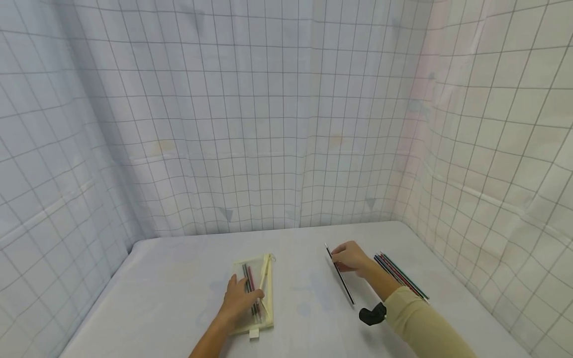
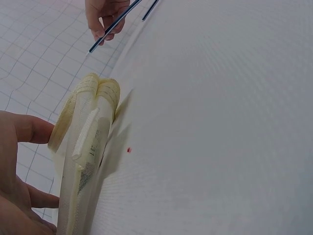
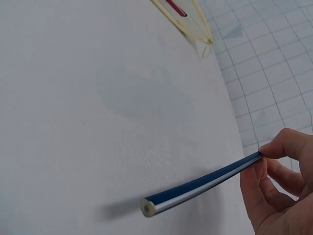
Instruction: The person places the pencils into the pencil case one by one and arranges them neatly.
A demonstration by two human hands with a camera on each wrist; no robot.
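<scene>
My left hand [image 1: 238,298] lies over a clear mesh pencil case [image 1: 269,318] with pale yellow edging, its fingers spread on it. In the left wrist view, the left fingers [image 2: 36,129] touch the raised yellow edge of the case [image 2: 105,93]. Several pencils [image 1: 250,278] show inside it. To the right, my right hand [image 1: 351,257] pinches a dark blue pencil with silvery stripes [image 1: 343,284] near its far end. In the right wrist view, the flat end of this pencil [image 3: 195,188] points toward the camera, over its shadow on the cloth.
Several dark, red and green pencils [image 1: 403,276] lie together beyond the right forearm. A white cloth covers the table [image 1: 170,283], and gridded curtains [image 1: 264,124] hang around its back and sides. A black strap end [image 1: 372,314] sticks out from the right wrist.
</scene>
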